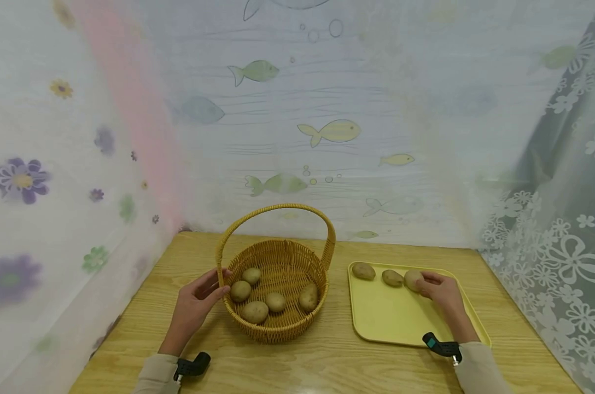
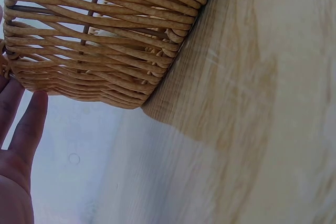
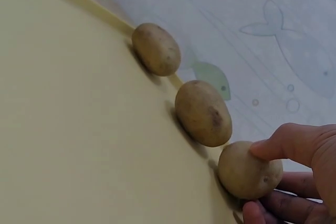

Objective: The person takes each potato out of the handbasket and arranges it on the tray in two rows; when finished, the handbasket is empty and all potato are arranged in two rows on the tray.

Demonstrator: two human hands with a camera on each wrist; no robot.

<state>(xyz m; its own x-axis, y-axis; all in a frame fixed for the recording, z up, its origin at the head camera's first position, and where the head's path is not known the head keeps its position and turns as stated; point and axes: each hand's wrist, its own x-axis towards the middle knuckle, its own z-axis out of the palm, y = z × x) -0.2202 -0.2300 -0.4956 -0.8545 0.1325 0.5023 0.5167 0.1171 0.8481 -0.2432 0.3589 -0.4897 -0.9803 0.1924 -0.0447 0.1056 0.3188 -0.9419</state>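
Note:
My left hand (image 1: 193, 306) holds the left rim of a round wicker basket (image 1: 287, 330) at the foot of its tall handle, thumb in front and fingers behind. In the left wrist view, fingers (image 2: 30, 127) reach the edge of the woven wall (image 2: 100, 51). Several potatoes (image 1: 255, 312) lie inside the basket, most toward its left and front. On the right, my right hand (image 1: 445, 298) pinches a round potato (image 3: 247, 171) between thumb and fingers, at the far edge of a yellow tray (image 1: 391, 317). Two more potatoes (image 3: 203, 113) lie beside it in a row.
Basket and tray stand side by side on a wooden table (image 1: 307, 366), with a strip of wood between them. A fish-patterned curtain (image 1: 287, 131) hangs behind the table. Flowered sheets (image 1: 36, 230) close off the left and right sides. The basket's handle (image 1: 278, 207) arches high above its bowl.

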